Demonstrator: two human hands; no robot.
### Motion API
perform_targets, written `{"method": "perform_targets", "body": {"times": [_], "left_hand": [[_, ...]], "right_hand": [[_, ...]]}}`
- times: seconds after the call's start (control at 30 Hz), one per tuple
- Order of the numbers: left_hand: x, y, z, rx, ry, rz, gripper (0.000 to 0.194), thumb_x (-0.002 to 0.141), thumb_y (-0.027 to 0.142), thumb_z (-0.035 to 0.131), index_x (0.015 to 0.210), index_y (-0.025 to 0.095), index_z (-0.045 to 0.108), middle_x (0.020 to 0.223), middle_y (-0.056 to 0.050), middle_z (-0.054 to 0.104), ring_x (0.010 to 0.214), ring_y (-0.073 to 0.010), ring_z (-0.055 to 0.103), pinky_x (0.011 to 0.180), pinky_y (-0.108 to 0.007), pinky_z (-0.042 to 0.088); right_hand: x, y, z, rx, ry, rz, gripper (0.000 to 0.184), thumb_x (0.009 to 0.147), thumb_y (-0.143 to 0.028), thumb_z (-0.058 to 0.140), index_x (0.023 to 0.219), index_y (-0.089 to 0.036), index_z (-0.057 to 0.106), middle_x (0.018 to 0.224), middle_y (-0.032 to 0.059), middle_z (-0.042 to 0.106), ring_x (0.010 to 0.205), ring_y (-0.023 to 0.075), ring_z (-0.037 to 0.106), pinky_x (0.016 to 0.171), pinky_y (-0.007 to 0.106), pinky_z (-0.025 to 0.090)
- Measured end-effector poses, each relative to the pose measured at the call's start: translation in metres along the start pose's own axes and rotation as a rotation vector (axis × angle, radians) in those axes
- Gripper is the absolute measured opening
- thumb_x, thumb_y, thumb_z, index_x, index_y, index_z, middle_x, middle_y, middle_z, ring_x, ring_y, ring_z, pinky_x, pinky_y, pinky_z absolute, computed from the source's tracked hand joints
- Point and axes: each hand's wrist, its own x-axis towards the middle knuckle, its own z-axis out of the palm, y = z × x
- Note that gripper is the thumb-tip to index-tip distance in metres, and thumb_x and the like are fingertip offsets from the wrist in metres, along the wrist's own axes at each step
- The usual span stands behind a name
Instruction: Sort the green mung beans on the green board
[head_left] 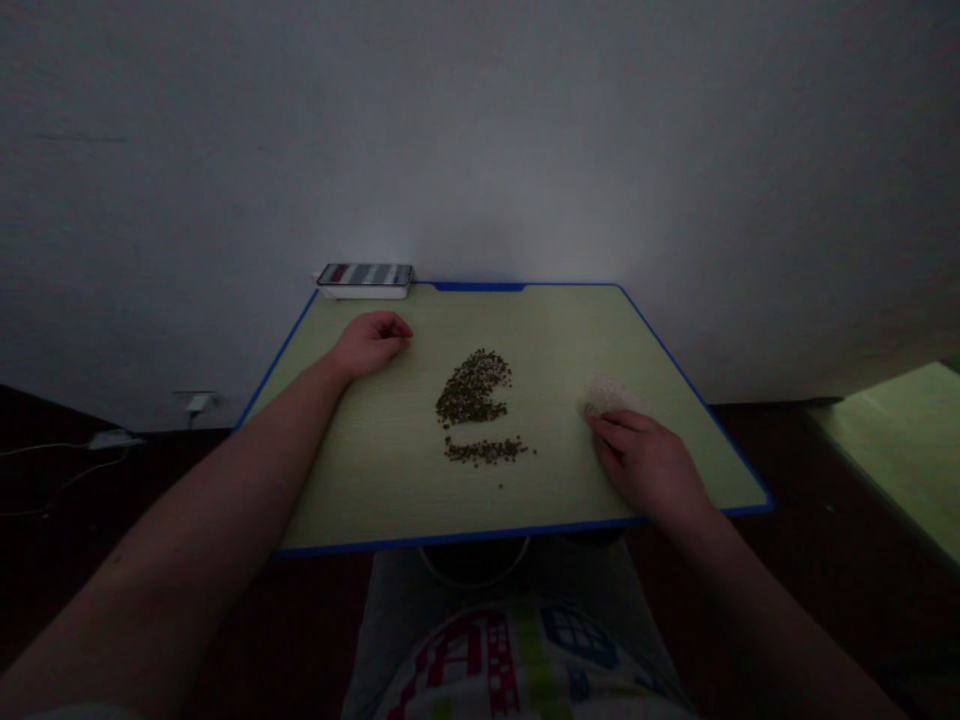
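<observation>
Near the middle of the board table [360, 500] lies a pile of small dark brown-green grains [469, 395], with some pale grains mixed in. A thinner band of the same grains [486, 452] is spread just in front of it. My left hand [373, 343] rests left of the pile, fingers loosely curled with a gap to the thumb and nothing visible in them. My right hand [652, 462] is on the right, fingertips pinched together at the near-left edge of a small pale heap of grains [613, 392]. Whatever is between those fingertips is too small to make out.
A phone with a striped screen [366, 275] lies on a white box [364, 292] at the table's back left corner. The wall [517, 150] stands behind the blue table edge. A plug and cables [199, 403] are at lower left. My lap is below the front edge.
</observation>
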Motion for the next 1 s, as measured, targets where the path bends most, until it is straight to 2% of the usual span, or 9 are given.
{"method": "perform_targets", "body": {"times": [0.2,0.33,0.53,0.8,1.0], "left_hand": [[0.000,0.000,0.000,-0.012,-0.012,-0.008,0.023,0.061,0.030,0.061,0.080,0.016,0.064,0.062,0.001,0.055,0.057,-0.0122,0.048,0.055,-0.025,0.038],[-0.002,0.004,0.000,-0.001,-0.015,-0.029,0.023,0.062,0.029,0.061,0.080,0.016,0.063,0.062,0.001,0.054,0.056,-0.0116,0.047,0.054,-0.025,0.037],[0.000,0.004,0.000,0.028,-0.017,-0.015,0.022,0.062,0.027,0.060,0.080,0.015,0.064,0.063,0.001,0.055,0.057,-0.0112,0.047,0.054,-0.024,0.038],[0.001,-0.001,0.000,0.014,-0.016,-0.010,0.022,0.063,0.027,0.060,0.081,0.015,0.064,0.064,0.000,0.056,0.057,-0.0112,0.048,0.055,-0.024,0.039],[0.000,0.002,0.000,0.008,-0.012,-0.002,0.022,0.062,0.028,0.060,0.079,0.015,0.064,0.064,0.000,0.055,0.057,-0.0111,0.047,0.055,-0.024,0.038]], "right_hand": [[-0.018,-0.025,-0.009,0.193,-0.035,-0.164,0.031,0.088,-0.013,0.048,0.110,-0.014,0.069,0.100,0.0108,0.071,0.088,0.0197,0.066,0.076,0.033,0.056],[-0.015,-0.036,-0.011,0.326,-0.031,-0.230,0.031,0.087,-0.011,0.048,0.110,-0.014,0.068,0.099,0.0108,0.071,0.087,0.0192,0.065,0.075,0.033,0.057],[-0.012,-0.044,-0.013,0.366,-0.077,-0.330,0.029,0.087,-0.010,0.048,0.108,-0.011,0.068,0.096,0.0126,0.070,0.084,0.0216,0.064,0.071,0.035,0.056],[-0.014,-0.065,-0.011,0.271,-0.135,-0.409,0.030,0.086,-0.009,0.046,0.107,-0.009,0.067,0.090,0.0132,0.069,0.075,0.0215,0.061,0.064,0.034,0.055],[-0.013,-0.075,-0.007,0.156,-0.184,-0.326,0.030,0.082,-0.008,0.052,0.108,-0.012,0.067,0.094,0.0131,0.069,0.079,0.0220,0.061,0.067,0.033,0.055]]}}
